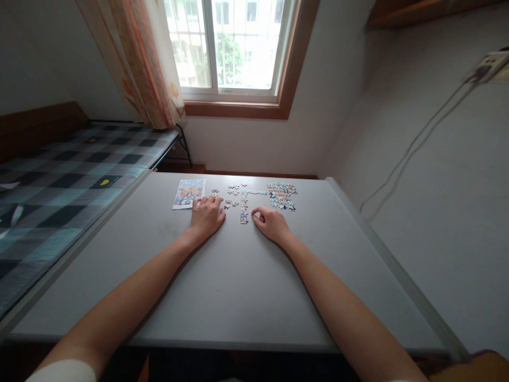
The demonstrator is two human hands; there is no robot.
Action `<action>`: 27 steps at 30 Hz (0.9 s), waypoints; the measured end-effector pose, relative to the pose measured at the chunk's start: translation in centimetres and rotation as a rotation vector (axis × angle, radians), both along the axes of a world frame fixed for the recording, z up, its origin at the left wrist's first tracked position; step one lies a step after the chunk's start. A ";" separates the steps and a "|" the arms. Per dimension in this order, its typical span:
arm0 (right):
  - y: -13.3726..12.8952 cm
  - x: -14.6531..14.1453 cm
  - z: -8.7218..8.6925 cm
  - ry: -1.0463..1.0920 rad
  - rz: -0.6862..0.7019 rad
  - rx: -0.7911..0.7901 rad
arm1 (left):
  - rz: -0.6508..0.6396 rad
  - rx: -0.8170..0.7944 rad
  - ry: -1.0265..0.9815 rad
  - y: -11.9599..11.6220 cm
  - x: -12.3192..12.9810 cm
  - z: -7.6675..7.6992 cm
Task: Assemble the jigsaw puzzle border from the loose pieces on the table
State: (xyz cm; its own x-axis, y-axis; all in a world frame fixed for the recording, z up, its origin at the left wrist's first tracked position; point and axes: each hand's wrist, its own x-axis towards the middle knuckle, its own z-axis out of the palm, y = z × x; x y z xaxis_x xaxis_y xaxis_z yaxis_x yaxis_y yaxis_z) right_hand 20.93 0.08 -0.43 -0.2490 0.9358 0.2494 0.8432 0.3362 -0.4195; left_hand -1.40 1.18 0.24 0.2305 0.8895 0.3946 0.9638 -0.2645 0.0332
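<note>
My left hand (207, 216) rests on the table with its fingers apart, over the lower right corner of a colourful printed picture sheet (189, 192). Close to its fingertips are small groups of loose jigsaw pieces (230, 204). My right hand (271, 223) lies just right of a joined puzzle strip (244, 208), its fingers curled and thumb and forefinger close together. Anything between those fingertips is too small to make out. The strip runs down toward me, and a joined top row (256, 192) extends right from its upper end.
A pile of mixed jigsaw pieces (282, 195) lies right of the top row. The grey table (234, 297) has a raised edge on each side. A bed with a checked cover (119, 159) stands left, a window (230, 48) is ahead, and a cable (413, 142) hangs on the right wall.
</note>
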 end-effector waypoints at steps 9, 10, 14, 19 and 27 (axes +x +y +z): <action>0.1 0.0 -0.1 0.010 0.000 0.002 | 0.174 0.017 -0.038 0.4 -0.8 0.1; 0.1 0.0 -0.2 0.009 -0.001 0.001 | 0.188 0.015 -0.023 0.5 -0.9 0.0; 0.1 0.0 -0.2 0.010 -0.004 0.001 | 0.199 0.014 0.009 0.8 -1.0 -0.3; 0.1 0.0 -0.1 0.011 -0.007 0.000 | 0.197 0.002 -0.011 0.9 -1.0 -0.4; 0.1 0.0 -0.1 0.013 -0.006 0.004 | 0.209 0.046 0.023 1.1 -1.2 -0.7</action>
